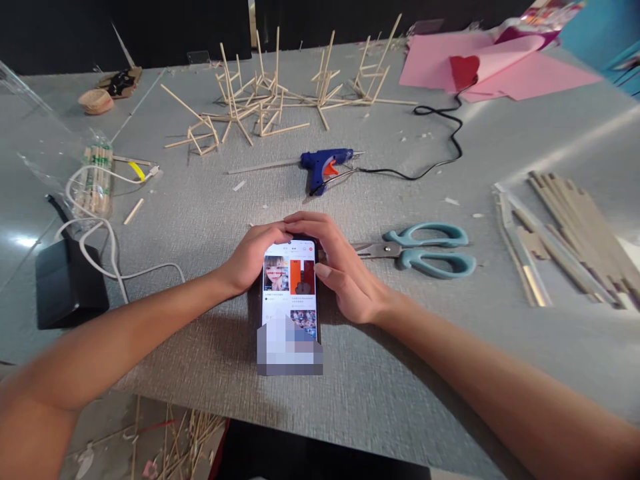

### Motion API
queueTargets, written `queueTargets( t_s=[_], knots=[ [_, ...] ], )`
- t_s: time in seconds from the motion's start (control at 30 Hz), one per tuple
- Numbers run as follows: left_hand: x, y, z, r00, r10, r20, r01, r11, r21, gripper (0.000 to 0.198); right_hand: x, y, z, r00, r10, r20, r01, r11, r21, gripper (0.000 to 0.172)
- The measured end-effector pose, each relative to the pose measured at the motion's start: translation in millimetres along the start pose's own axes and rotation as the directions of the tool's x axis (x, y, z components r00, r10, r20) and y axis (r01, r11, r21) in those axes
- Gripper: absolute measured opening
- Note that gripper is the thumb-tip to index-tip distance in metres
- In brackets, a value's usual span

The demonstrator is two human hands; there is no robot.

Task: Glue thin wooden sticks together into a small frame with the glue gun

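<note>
A lit smartphone (pixel 277 303) is in front of me on the grey table, its lower part covered by blurred blocks. My left hand (pixel 250 257) is closed about its upper left corner, fingers curled near the top edge. From the other side, my right hand (pixel 345 277) wraps the upper right, with the thumb at the screen's edge and the fingers reaching over the top. Just right of that hand lie light-blue-handled scissors (pixel 435 250), their blades partly hidden. Beyond the phone, a blue glue gun (pixel 317 167) with an orange trigger lies on its side, a glue stick in its back.
A frame of thin wooden sticks (pixel 260 100) stands at the back. Pink paper (pixel 450 57) is at back right; grey-brown strips (pixel 580 233) lie right. A black power bank (pixel 70 283), white cable (pixel 113 257) and bagged sticks (pixel 97 180) are left. The gun's black cord (pixel 453 137) curves right.
</note>
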State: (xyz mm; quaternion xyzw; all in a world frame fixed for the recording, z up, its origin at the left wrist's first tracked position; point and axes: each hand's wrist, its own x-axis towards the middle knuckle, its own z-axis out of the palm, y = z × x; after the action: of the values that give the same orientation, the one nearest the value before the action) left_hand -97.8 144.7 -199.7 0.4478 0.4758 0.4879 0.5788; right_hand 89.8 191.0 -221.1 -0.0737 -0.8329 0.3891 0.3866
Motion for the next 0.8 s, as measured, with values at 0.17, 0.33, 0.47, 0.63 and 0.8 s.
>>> queueTargets(
  t_s=[0.17, 0.33, 0.47, 0.63, 0.8],
  knots=[
    [0.6, -1.4, -1.3, 1.0, 0.005, 0.0, -0.005, 1.0, 0.022, 0.024, 0.4, -0.8, -0.5, 1.0, -0.003, 0.004, 0.003, 1.0, -0.011, 0.05],
    [0.6, -2.4, -1.6, 1.0, 0.002, 0.001, -0.002, 1.0, 0.022, 0.023, -0.3, 1.0, -0.7, 1.0, 0.001, 0.009, -0.001, 1.0, -0.007, 0.053],
    [0.2, -1.9, -0.2, 1.0, -0.002, -0.01, 0.002, 1.0, 0.001, 0.022, -0.1, 1.1, -1.6, 1.0, -0.011, 0.018, 0.011, 1.0, -0.018, 0.062],
    [-0.9, -0.7, 1.0, 1.0, -0.009, -0.015, 0.009, 1.0, -0.008, 0.022, 1.1, 0.1, -2.7, 0.999, -0.022, 0.031, 0.023, 0.999, -0.029, 0.073],
    [-1.0, -0.8, 1.0, 1.0, -0.015, -0.003, 0.015, 0.999, -0.039, 0.022, 0.8, 0.6, -2.7, 0.999, -0.021, 0.03, 0.022, 0.999, -0.029, 0.075]
  ],
)
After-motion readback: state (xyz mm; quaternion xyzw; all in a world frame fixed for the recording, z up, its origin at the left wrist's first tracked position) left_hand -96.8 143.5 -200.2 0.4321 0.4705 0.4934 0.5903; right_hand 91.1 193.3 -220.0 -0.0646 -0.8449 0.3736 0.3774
